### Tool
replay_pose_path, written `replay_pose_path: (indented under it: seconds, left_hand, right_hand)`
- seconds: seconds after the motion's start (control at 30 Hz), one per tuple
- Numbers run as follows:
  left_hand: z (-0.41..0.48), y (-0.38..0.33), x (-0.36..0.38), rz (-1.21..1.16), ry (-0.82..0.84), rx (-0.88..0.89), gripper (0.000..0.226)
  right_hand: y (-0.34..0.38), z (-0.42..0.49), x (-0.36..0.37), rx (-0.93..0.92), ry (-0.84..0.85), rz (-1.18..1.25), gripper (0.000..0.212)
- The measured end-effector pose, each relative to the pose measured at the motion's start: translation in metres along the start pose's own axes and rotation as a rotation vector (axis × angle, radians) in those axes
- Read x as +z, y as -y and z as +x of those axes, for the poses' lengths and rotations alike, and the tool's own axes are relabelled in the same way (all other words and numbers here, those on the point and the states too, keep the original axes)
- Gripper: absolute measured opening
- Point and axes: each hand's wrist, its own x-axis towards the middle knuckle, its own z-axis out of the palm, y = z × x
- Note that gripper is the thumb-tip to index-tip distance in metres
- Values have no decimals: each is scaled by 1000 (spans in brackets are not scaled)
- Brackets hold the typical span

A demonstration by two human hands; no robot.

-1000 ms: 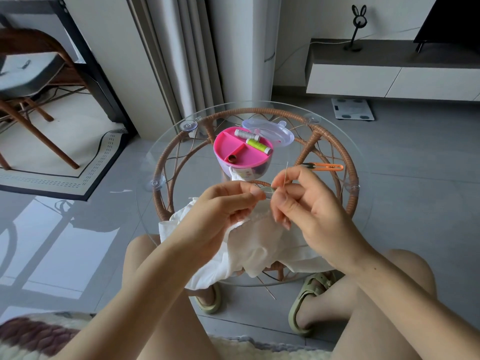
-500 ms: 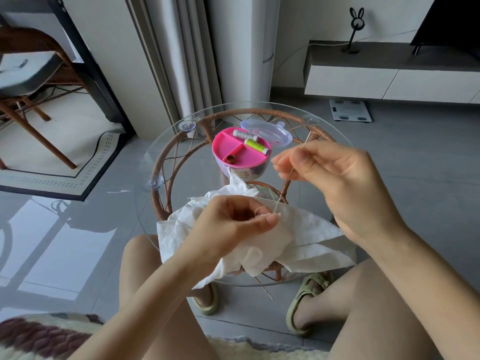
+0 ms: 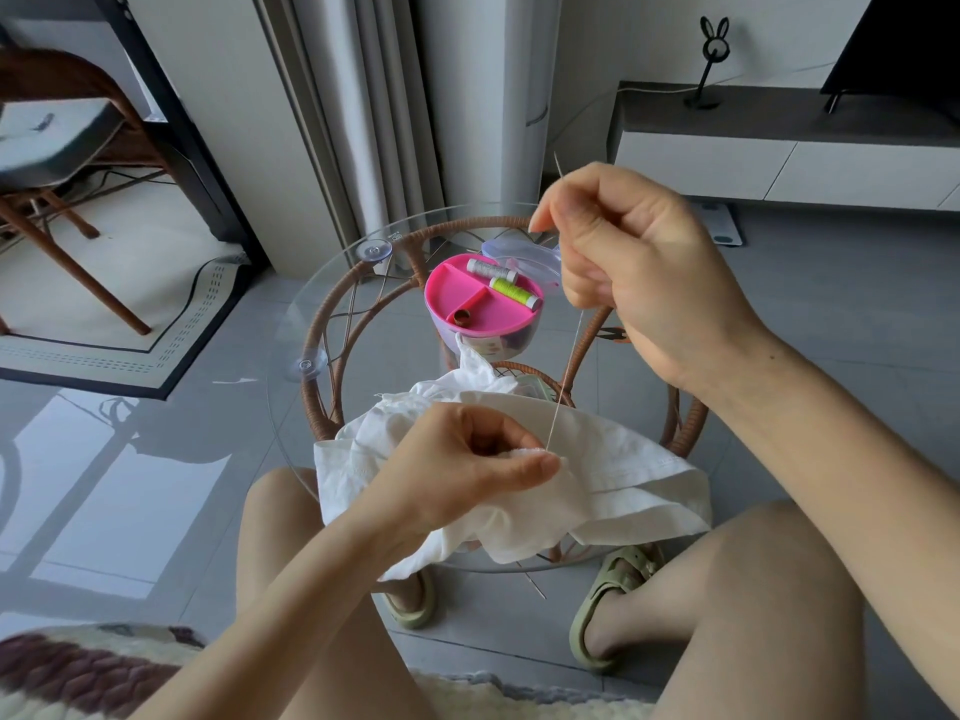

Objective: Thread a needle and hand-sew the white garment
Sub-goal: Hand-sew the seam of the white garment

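Note:
The white garment lies bunched on the near part of the round glass table. My left hand pinches a fold of it between thumb and fingers. My right hand is raised above the table and pinches the needle, whose tip sticks up past my fingers. A thin pale thread runs taut from my right hand down to the cloth at my left thumb.
A pink sewing box with a grey spool and a yellow-green spool stands mid-table, its clear lid open behind. Orange snips show under my right wrist. My knees flank the table's rattan frame.
My right hand has risen up and away from the cloth, drawing the thread out longer. My left hand has sunk slightly and keeps its pinch on the garment.

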Motion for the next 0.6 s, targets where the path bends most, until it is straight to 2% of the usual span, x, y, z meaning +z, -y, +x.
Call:
replay_pose_path:
  seconds: [0.17,0.4,0.6]
  left_hand:
    - [0,0,-1,7,-14,-1,13]
    - [-3,-2,-3,-85,6,-1,13]
    - [-8,-1,-11,-262,95,-57,14]
  right_hand:
    - [5,4,2,-78,11,-44,21]
    - [4,4,-4,-122,-72,-139,20]
    - [-23,-23,-8,22,90,-243,14]
